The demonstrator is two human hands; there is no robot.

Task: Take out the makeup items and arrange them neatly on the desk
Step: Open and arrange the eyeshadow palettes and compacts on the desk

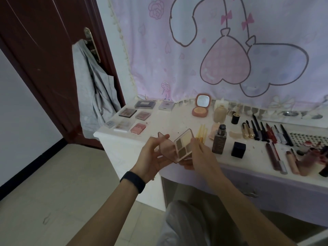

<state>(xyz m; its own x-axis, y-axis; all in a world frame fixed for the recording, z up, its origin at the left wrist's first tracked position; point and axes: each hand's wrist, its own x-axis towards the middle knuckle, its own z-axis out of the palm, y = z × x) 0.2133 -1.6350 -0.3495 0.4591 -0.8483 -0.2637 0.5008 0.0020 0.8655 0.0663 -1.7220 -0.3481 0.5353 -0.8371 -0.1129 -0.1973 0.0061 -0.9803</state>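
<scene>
I hold an opened eyeshadow palette (183,144) above the front edge of the white desk (159,125). My left hand (153,155) grips its pink lid from the left. My right hand (200,155) holds the pan side, fingers curled over its right edge. Several closed palettes (127,112) lie in rows at the desk's left end. An open pink compact (201,108) with a mirror stands behind. Foundation bottles (219,139), a black cube (238,149), and a row of pencils and lipsticks (262,131) lie to the right.
A grey garment (94,96) hangs on the brown door (44,59) left of the desk. A pink cartoon curtain (221,50) hangs behind it. Lip glosses (291,162) and red items crowd the right front corner. My knee (184,222) is below the desk.
</scene>
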